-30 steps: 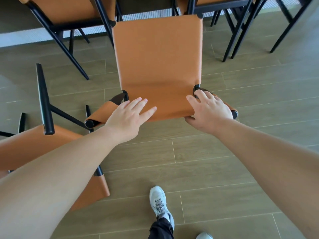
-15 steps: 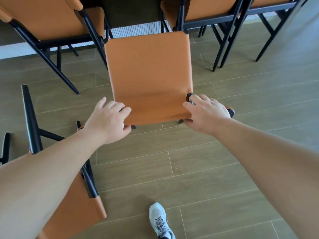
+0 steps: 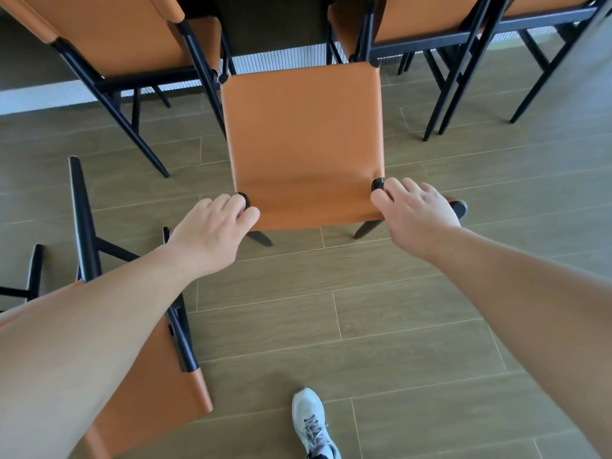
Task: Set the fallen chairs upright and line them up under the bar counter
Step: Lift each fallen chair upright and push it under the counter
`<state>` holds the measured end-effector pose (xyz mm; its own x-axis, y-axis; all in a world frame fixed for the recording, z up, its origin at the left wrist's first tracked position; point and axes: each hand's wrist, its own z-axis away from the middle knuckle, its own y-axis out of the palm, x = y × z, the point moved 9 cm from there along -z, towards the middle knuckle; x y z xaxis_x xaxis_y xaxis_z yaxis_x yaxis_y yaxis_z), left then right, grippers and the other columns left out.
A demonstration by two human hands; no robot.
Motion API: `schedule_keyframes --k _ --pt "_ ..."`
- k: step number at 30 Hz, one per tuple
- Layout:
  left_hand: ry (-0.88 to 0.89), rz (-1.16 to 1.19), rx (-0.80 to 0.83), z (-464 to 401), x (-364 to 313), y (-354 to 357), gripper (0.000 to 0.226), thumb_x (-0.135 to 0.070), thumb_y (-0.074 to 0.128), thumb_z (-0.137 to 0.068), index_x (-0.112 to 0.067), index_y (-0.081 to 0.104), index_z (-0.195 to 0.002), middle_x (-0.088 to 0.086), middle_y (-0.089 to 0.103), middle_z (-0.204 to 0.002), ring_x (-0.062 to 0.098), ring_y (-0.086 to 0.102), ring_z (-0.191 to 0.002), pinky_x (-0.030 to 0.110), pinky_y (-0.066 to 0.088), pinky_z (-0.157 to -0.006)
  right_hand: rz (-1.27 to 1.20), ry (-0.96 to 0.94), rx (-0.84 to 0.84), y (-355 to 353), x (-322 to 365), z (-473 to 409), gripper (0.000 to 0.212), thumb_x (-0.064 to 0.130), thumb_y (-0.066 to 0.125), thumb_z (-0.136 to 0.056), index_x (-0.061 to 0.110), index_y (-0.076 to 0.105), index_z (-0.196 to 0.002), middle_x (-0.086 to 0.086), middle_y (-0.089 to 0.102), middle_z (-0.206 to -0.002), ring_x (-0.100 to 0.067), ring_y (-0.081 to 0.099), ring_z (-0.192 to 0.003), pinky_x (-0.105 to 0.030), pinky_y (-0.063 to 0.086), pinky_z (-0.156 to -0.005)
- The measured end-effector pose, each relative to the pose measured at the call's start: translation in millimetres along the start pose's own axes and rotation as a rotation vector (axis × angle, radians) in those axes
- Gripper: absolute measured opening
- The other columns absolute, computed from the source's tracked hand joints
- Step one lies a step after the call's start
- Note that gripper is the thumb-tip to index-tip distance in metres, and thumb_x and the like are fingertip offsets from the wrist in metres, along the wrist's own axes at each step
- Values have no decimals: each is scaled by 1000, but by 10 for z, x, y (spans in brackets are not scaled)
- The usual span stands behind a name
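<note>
Standing over an orange chair (image 3: 303, 144), the person has a hand on each rear corner of it. The left hand (image 3: 212, 236) curls its fingers round the black frame at the near left corner, and the right hand (image 3: 415, 215) grasps the near right corner the same way, fingers hooked over the black knob there. The chair stands upright on its legs, its front edge between two other upright chairs: the left neighbour chair (image 3: 109, 38) and the right neighbour chair (image 3: 424, 18), both pushed in at the bar counter (image 3: 271, 24) along the top of the view (only the counter's dark front and a pale ribbed strip at its base can be made out). A fallen chair (image 3: 159, 376) lies on the wood-look floor (image 3: 397, 326) at the lower left, partly hidden by the person's left forearm, its black legs sticking up and out. One white sneaker (image 3: 313, 422) shows at the bottom edge, pointing toward the counter.
</note>
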<state>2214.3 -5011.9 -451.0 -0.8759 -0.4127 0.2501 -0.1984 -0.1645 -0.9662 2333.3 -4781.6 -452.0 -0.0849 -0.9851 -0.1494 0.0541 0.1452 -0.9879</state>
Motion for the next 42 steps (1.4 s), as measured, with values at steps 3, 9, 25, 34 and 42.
schedule_keyframes --k 3,9,25,34,42 --pt "-69 -12 -46 38 136 -47 37 14 56 -63 -4 52 -95 11 41 -79 24 31 -64 37 28 -53 12 50 -52 -22 -26 -35 36 -6 57 -68 8 51 -101 -12 51 -98 -33 50 -85 -39 35 -69" --pt "-146 -23 8 -156 356 -95 37 11 55 -71 -8 56 -102 6 39 -79 26 36 -68 37 31 -57 39 87 -59 -62 -124 -238 38 -6 54 -68 10 48 -102 -10 48 -99 -32 46 -87 -38 27 -72" --pt "60 -4 73 -928 894 -81 14 -32 41 -98 -20 48 -95 -4 39 -79 18 43 -66 32 38 -49 76 91 -17 -169 -456 -989 38 1 54 -72 16 46 -106 -3 43 -95 -25 43 -84 -37 35 -72" --pt "0 -14 104 -1366 1270 -91 19 -36 40 -98 -21 51 -98 -6 42 -78 17 46 -71 30 39 -51 68 35 -16 -216 -665 -1523 34 1 54 -72 14 44 -101 -2 36 -91 -24 39 -81 -37 33 -70" --pt "-68 14 133 -1779 1598 -70 23 -39 40 -97 -21 54 -101 -8 42 -78 17 47 -74 29 36 -50 54 -48 -25 -228 -841 -2026 34 0 52 -69 17 34 -91 -2 33 -88 -24 35 -76 -37 32 -66"
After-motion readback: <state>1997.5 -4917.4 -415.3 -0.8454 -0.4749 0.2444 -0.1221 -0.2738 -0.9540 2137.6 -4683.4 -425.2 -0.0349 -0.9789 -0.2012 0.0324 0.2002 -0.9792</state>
